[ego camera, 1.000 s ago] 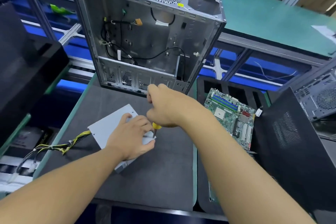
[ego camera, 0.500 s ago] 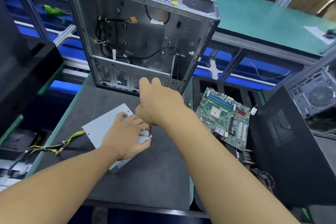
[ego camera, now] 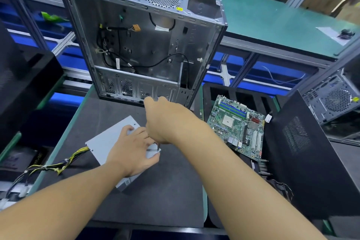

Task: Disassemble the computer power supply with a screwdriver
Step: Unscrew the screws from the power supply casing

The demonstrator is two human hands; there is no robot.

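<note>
Evidently mid-unscrewing: the left hand [ego camera: 132, 152] presses flat on the grey metal power supply box [ego camera: 106, 143] on the dark mat [ego camera: 165, 191], the right hand [ego camera: 165, 122] fists a steel-shafted screwdriver [ego camera: 158, 146] at its near corner, needing steady downward turns next.

Power supply [ego camera: 106, 143] under the left hand [ego camera: 132, 153] is matt pale-grey sheet metal. The case [ego camera: 155, 48] past the right hand [ego camera: 165, 122] is bare, dull metal. The mat [ego camera: 165, 191] beneath both looks dark, matt, kinda grainy. The screwdriver [ego camera: 158, 147] has a shiny metal shaft.
</note>
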